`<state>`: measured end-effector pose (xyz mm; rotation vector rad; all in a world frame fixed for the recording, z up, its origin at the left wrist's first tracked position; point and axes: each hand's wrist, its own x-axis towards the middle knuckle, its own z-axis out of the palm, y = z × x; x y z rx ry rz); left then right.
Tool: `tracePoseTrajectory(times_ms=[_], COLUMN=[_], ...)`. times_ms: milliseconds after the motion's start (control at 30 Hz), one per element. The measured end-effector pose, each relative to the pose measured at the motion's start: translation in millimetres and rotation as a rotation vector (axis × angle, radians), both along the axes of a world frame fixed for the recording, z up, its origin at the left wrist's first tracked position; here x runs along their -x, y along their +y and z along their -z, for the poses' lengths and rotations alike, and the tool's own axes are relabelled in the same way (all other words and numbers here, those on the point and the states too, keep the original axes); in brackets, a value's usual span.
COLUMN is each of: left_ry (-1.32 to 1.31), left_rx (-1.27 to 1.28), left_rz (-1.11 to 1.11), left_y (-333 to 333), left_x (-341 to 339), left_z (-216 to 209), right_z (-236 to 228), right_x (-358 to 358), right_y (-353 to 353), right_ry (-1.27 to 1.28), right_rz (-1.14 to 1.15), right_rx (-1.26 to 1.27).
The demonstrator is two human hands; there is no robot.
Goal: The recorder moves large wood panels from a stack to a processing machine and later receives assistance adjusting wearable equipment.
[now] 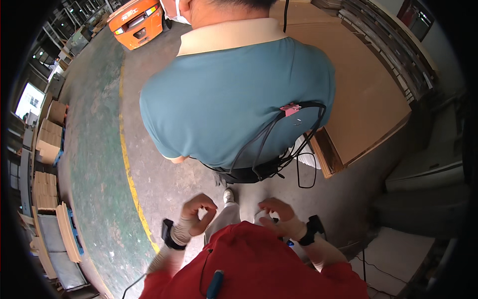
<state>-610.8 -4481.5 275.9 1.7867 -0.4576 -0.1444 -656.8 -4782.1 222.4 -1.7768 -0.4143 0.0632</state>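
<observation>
My left hand point(198, 214) hovers in front of my red top point(239, 264), its fingers curled round toward the thumb with an empty loop between them. Level with it, my right hand point(282, 219) is curled the same way, and nothing shows in its grasp. Both wrists carry a black strapped device, the left one point(172, 235) and the right one point(312, 230). Just beyond my hands stands a person in a blue shirt point(234, 99), back toward me. A bundle of black cables point(286, 164) hangs at that person's waist, with a pink piece point(290, 109) higher up. Neither hand touches the person.
Large brown cardboard sheets point(363, 94) are stacked at the right, their corner close to the person. An orange vehicle point(137, 22) stands at the far left. A yellow floor line point(127, 164) borders a green strip point(94, 149); stacked cardboard point(46, 190) lines the left side.
</observation>
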Motion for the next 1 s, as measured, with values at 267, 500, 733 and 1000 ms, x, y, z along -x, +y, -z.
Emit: tracePoseTrajectory(times_ms=[267, 500, 733, 1000], left_ry=[0.563, -0.036, -0.076, -0.123], left_rx=[0.051, 0.354, 0.671, 0.289], left_rz=[0.265, 1.139, 1.520, 1.376], left_y=[1.5, -5.1, 74.4, 223.7], left_x=[72.3, 32.5, 71.8, 30.7], left_z=[46.4, -44.2, -99.5, -105.4], right_z=[81.0, 60.1, 66.8, 80.3], right_x=[41.6, 31.7, -16.9, -159.8], right_y=[94.6, 201.5, 336.8, 481.3], right_ry=[0.406, 0.318, 0.205, 0.001], right_rz=[-0.357, -0.495, -0.472, -0.499], right_rx=[0.186, 0.504, 0.565, 0.480])
